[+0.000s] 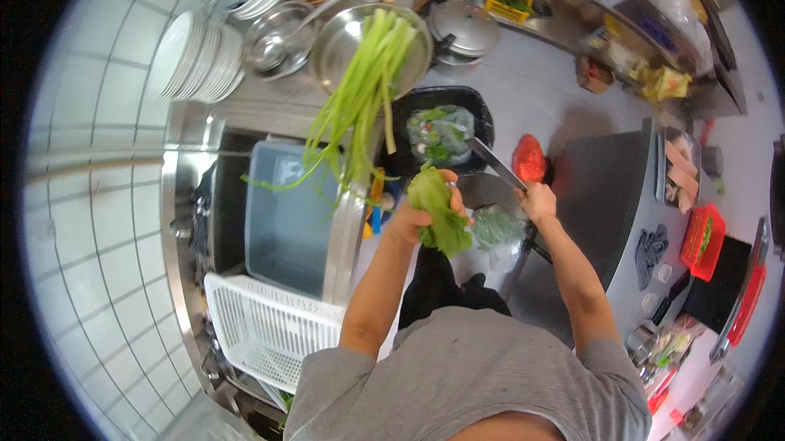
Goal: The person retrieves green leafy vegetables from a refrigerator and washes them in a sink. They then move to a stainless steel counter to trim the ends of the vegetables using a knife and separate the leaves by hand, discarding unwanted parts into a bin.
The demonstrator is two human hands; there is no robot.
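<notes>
My left hand (414,220) is closed around a head of leafy green lettuce (436,208), held in front of my body. In my right hand (538,200) is the handle of a knife (498,163), its broad metal blade pointing up and left. Beyond the lettuce, a black bin (484,106) has a liner and a clear bag of vegetable scraps (440,134) in it. Long green stalks (362,91) lie across a steel pan (325,51) and hang over the counter edge. A clear bag of greens (500,229) is below the knife.
To the left, a blue-grey plastic tub (285,220) sits in the sink, with a white slotted basket (276,330) beside it. Stacked plates (199,60) and a metal bowl (279,39) stand on the counter. A red bag (529,159) is near my right hand, left of a dark-sided worktop (619,208).
</notes>
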